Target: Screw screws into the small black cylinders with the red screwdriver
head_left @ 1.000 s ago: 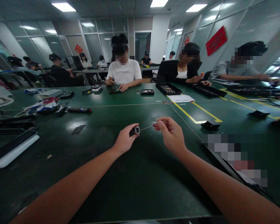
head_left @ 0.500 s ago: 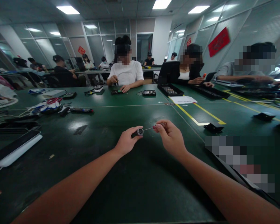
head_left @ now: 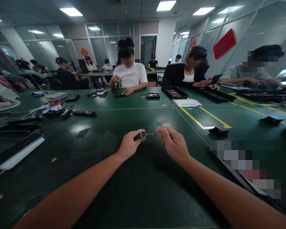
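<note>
Over the green table (head_left: 138, 190), the person's left hand (head_left: 129, 144) has its fingers clamped round a small dark cylinder (head_left: 140, 135), its round silvery end facing the right hand (head_left: 173, 143). That hand pinches the red handle of a thin screwdriver (head_left: 154, 134) between fingertips, the metal shaft reaching to the cylinder's end; whether the tip touches is too small to tell. Both are held just above the table, near its middle. Beyond the cylinder, across the table, a person in a white shirt (head_left: 131, 75) sits. Right of the cylinder run yellow tape lines (head_left: 193, 117); left of it lies a flat white-edged device (head_left: 16, 152).
</note>
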Available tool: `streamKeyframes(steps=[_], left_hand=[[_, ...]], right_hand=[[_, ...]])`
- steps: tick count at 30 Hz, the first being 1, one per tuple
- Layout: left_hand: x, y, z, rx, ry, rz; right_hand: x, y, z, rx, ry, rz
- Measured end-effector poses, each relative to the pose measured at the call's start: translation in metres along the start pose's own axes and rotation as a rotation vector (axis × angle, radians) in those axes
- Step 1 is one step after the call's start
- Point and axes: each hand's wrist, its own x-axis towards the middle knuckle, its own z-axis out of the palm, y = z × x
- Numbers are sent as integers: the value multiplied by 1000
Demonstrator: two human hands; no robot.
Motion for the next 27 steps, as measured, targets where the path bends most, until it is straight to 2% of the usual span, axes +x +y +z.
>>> streamKeyframes(steps=[3, 8, 15, 22, 27], left_hand=[[0, 0, 0, 25, -8, 15], [-1, 7, -2, 80, 17, 22], [0, 12, -3, 180, -8, 55], [2, 6, -4, 169, 8, 31], [2, 8, -4, 177, -7, 47]], right_hand=[[0, 1, 1, -72, 51, 12], [0, 3, 1, -48, 13, -4], [1, 2, 3, -92, 23, 39], [1, 4, 4, -72, -93, 30], [0, 2, 5, -110, -81, 57]])
